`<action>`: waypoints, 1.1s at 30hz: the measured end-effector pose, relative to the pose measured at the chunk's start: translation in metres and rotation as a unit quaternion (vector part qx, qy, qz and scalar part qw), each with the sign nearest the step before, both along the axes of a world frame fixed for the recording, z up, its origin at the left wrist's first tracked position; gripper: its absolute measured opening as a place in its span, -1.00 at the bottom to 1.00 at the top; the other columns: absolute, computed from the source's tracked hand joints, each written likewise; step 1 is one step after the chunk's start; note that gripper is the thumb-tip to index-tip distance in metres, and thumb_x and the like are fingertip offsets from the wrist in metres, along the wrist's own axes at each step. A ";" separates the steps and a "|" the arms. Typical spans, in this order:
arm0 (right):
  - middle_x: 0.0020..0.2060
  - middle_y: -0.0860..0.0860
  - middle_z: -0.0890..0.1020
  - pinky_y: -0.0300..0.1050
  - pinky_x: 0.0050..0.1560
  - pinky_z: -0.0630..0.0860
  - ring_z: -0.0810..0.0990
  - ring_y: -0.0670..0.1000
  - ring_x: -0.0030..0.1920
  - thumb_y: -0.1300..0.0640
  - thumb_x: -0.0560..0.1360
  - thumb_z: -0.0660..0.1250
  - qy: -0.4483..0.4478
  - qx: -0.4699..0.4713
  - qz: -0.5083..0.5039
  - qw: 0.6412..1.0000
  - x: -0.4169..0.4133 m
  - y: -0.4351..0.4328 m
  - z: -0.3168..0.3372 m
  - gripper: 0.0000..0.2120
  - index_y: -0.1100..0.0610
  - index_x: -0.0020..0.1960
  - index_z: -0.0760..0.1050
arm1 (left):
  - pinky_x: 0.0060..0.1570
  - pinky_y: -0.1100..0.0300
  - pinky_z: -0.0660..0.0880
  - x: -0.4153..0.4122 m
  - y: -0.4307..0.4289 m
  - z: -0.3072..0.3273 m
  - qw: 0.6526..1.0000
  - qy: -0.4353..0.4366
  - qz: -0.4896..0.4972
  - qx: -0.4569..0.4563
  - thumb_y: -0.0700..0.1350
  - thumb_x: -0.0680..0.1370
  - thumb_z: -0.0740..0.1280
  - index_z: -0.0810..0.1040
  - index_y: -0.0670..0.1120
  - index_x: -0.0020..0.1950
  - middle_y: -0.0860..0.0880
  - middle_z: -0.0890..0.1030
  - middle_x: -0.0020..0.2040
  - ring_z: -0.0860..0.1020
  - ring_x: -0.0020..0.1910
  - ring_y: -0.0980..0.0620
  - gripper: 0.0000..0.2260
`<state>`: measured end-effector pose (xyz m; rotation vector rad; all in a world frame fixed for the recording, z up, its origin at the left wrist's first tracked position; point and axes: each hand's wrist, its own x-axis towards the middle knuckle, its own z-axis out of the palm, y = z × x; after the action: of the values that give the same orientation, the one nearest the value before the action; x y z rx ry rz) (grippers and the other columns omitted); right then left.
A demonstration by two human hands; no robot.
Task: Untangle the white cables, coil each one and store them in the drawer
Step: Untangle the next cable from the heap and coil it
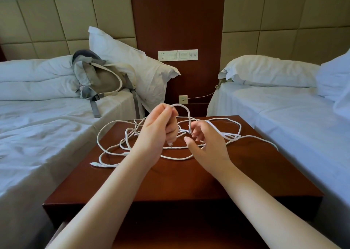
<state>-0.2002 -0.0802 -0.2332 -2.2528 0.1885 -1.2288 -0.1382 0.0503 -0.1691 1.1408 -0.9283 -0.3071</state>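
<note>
Cables (175, 158) lying tangled across the tabletop's (189, 178) far half; untangling in progress, no coiling yet. Left hand (159, 127) grip pinching a raised loop. Right hand (206, 141) half-curled at the loop's other leg, grip unclear. Next move is looking like working one free end out.

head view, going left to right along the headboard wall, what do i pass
folded duvet → backpack → propped pillow → wall sockets → flat pillow
</note>
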 end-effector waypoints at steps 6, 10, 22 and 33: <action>-0.25 -0.06 0.54 -0.13 -0.24 0.50 0.51 -0.06 -0.22 0.04 0.57 0.19 -0.087 0.007 0.010 0.996 0.004 -0.003 0.001 -0.80 0.13 -0.11 0.50 | -0.58 0.31 0.19 -0.005 -0.002 -0.005 0.997 0.002 -0.033 0.063 -0.14 0.66 0.01 0.35 -0.16 -0.21 0.04 0.23 -0.53 0.18 -0.61 0.12 -0.71; -0.30 0.00 0.58 -0.22 -0.26 0.49 0.56 -0.08 -0.26 0.19 0.62 0.14 -0.093 0.115 0.024 0.989 -0.001 -0.004 0.005 -0.82 0.18 -0.11 0.44 | -0.54 0.33 0.16 -0.011 0.000 -0.008 0.971 0.069 -0.180 0.141 0.02 0.60 0.11 0.33 -0.13 -0.37 -0.01 0.19 -0.53 0.16 -0.61 0.12 -0.63; -0.44 -0.10 0.47 -0.22 -0.32 0.34 0.43 -0.12 -0.41 0.01 0.60 0.16 0.191 -0.057 0.140 0.970 -0.004 0.016 0.000 -0.71 -0.10 -0.30 0.35 | -0.45 0.28 0.21 -0.005 -0.001 0.002 0.994 0.062 -0.088 -0.032 -0.15 0.44 0.17 0.36 -0.12 -0.39 0.01 0.28 -0.46 0.23 -0.48 0.09 -0.80; -0.44 -0.13 0.42 -0.16 -0.28 0.36 0.42 -0.13 -0.37 -0.03 0.60 0.18 0.201 -0.063 0.099 0.973 -0.001 0.009 0.001 -0.67 -0.09 -0.34 0.29 | -0.23 0.47 0.27 0.041 0.022 -0.008 0.839 -0.356 0.403 0.078 -0.29 0.60 0.13 0.42 -0.18 -0.24 0.07 0.37 -0.34 0.35 -0.32 0.17 -0.77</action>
<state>-0.2012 -0.0715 -0.2319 -2.5413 0.0354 -0.6897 -0.0973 0.0728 -0.1770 1.7376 -0.9622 0.8035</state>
